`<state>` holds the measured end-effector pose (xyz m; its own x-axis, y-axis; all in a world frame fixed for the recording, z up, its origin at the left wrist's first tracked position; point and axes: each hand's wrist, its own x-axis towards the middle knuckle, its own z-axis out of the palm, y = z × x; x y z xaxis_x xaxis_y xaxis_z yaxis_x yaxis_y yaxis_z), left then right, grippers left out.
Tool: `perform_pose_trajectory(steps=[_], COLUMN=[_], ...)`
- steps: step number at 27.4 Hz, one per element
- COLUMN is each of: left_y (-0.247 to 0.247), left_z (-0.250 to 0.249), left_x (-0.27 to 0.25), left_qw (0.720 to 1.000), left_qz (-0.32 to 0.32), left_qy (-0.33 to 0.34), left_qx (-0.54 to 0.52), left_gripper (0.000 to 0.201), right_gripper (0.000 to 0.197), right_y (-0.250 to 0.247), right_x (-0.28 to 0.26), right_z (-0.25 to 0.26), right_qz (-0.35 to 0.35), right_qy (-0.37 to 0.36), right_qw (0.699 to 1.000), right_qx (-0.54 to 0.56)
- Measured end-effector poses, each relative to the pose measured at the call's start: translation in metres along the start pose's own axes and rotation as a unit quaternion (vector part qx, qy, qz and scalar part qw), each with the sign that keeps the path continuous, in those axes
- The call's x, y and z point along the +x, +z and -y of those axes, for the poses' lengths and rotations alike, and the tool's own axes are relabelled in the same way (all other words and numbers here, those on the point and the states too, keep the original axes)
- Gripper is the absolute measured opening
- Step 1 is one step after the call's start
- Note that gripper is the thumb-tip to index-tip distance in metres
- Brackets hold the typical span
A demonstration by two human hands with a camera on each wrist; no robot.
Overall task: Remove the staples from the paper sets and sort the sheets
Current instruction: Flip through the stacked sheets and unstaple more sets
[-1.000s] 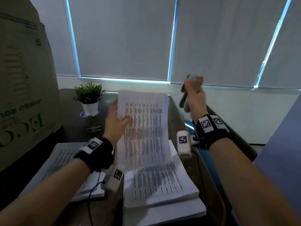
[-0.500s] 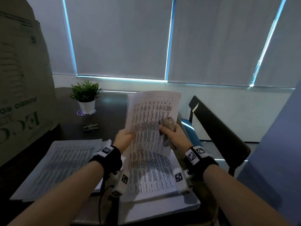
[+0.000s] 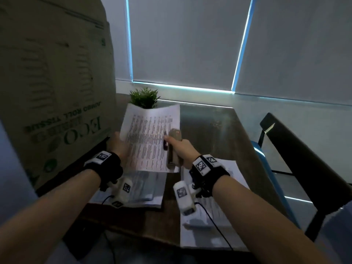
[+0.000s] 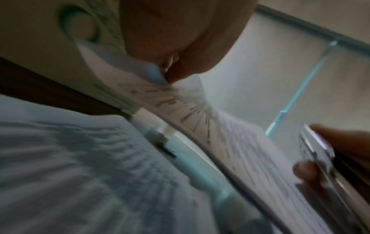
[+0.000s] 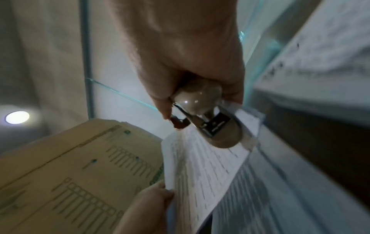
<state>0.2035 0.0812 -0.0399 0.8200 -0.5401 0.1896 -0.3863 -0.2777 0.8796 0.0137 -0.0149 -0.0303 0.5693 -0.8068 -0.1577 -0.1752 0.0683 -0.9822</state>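
Observation:
A printed paper set (image 3: 150, 138) is held upright above the dark table (image 3: 209, 126). My left hand (image 3: 119, 147) pinches its left edge; in the left wrist view the thumb (image 4: 180, 66) presses on the sheet (image 4: 202, 120). My right hand (image 3: 176, 149) grips a beige stapler-like tool (image 3: 173, 136) with a dark red tip, held against the set's right edge. The right wrist view shows the tool (image 5: 208, 114) lying on the paper (image 5: 200, 166), with the left hand (image 5: 148, 205) at the lower edge.
One stack of sheets (image 3: 144, 189) lies under my left wrist, another stack (image 3: 207, 225) under my right forearm. A big cardboard box (image 3: 53, 92) stands close on the left. A small potted plant (image 3: 144, 98) sits behind the paper. A dark chair (image 3: 304, 168) is at the right.
My right hand came down from head height with the tool to the set's right edge. Both hands then carried the set left, from over the right stack to over the left one.

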Motion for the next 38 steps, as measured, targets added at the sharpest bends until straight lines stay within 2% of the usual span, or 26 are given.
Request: perform_pose_trajectory(steps=[2, 4, 5, 7, 9, 12, 14, 15, 16, 18, 20, 21, 23, 24, 26, 27, 29, 31, 33, 35, 38], left_y=[-0.021, -0.034, -0.038, -0.042, -0.039, -0.026, -0.018, -0.013, -0.010, 0.009, 0.035, 0.047, 0.071, 0.080, 0.099, 0.106, 0.112, 0.112, 0.111, 0.110, 0.107], left_z=[0.034, 0.062, 0.075, 0.093, 0.098, 0.090, 0.083, 0.076, 0.066, 0.036, 0.002, -0.012, -0.038, -0.049, -0.066, -0.073, -0.083, -0.088, -0.080, -0.072, -0.070], left_x=[0.009, 0.013, 0.016, 0.021, 0.023, 0.019, 0.018, 0.018, 0.017, 0.010, -0.010, -0.023, -0.053, -0.067, -0.089, -0.098, -0.116, -0.133, -0.148, -0.159, -0.163], left_qw=[0.992, 0.968, 0.952, 0.920, 0.902, 0.896, 0.885, 0.881, 0.884, 0.915, 0.939, 0.937, 0.900, 0.869, 0.788, 0.751, 0.685, 0.624, 0.582, 0.555, 0.550], left_qz=[0.042, 0.091, 0.112, 0.140, 0.162, 0.194, 0.205, 0.198, 0.181, 0.154, 0.202, 0.248, 0.352, 0.394, 0.457, 0.484, 0.557, 0.597, 0.588, 0.561, 0.551], left_qy=[0.004, -0.014, -0.033, -0.083, -0.115, -0.125, -0.123, -0.124, -0.110, -0.018, 0.072, 0.098, 0.167, 0.218, 0.311, 0.331, 0.299, 0.274, 0.284, 0.315, 0.322], left_qx=[0.116, 0.235, 0.282, 0.355, 0.383, 0.378, 0.400, 0.410, 0.417, 0.372, 0.267, 0.224, 0.196, 0.208, 0.273, 0.304, 0.363, 0.425, 0.484, 0.528, 0.539], left_gripper=[0.010, 0.016, 0.020, 0.034, 0.047, 0.051, 0.056, 0.058, 0.056, 0.046, 0.045, 0.047, 0.047, 0.045, 0.043, 0.046, 0.061, 0.082, 0.107, 0.122, 0.117], right_gripper=[0.047, 0.054, 0.056, 0.053, 0.048, 0.044, 0.046, 0.051, 0.057, 0.057, 0.047, 0.041, 0.031, 0.028, 0.022, 0.020, 0.020, 0.025, 0.031, 0.035, 0.030], right_y=[0.037, 0.059, 0.064, 0.062, 0.055, 0.054, 0.055, 0.052, 0.048, 0.027, -0.007, -0.027, -0.065, -0.080, -0.104, -0.114, -0.125, -0.130, -0.131, -0.134, -0.134], right_x=[0.015, 0.022, 0.021, 0.023, 0.029, 0.022, 0.017, 0.017, 0.018, 0.020, 0.022, 0.020, 0.013, 0.011, 0.006, 0.005, 0.004, 0.005, 0.004, 0.004, 0.000], right_z=[-0.021, -0.039, -0.044, -0.048, -0.049, -0.042, -0.038, -0.037, -0.035, -0.028, -0.021, -0.020, -0.029, -0.038, -0.062, -0.074, -0.091, -0.099, -0.104, -0.107, -0.108], right_qz=[0.044, 0.077, 0.069, 0.008, -0.039, 0.016, 0.056, 0.053, 0.036, -0.006, -0.041, -0.060, -0.089, -0.096, -0.108, -0.112, -0.108, -0.099, -0.090, -0.079, -0.061], right_qy=[0.077, 0.121, 0.121, 0.087, 0.083, 0.138, 0.151, 0.139, 0.117, 0.056, 0.025, 0.023, 0.052, 0.073, 0.095, 0.098, 0.095, 0.088, 0.081, 0.075, 0.075], right_qw=[0.996, 0.989, 0.988, 0.986, 0.990, 0.990, 0.986, 0.986, 0.990, 0.998, 0.987, 0.973, 0.948, 0.941, 0.922, 0.912, 0.900, 0.894, 0.892, 0.888, 0.884], right_qx=[-0.003, -0.035, -0.072, -0.142, -0.108, -0.017, -0.051, -0.070, -0.067, 0.012, 0.156, 0.222, 0.300, 0.317, 0.359, 0.382, 0.412, 0.429, 0.436, 0.448, 0.457])
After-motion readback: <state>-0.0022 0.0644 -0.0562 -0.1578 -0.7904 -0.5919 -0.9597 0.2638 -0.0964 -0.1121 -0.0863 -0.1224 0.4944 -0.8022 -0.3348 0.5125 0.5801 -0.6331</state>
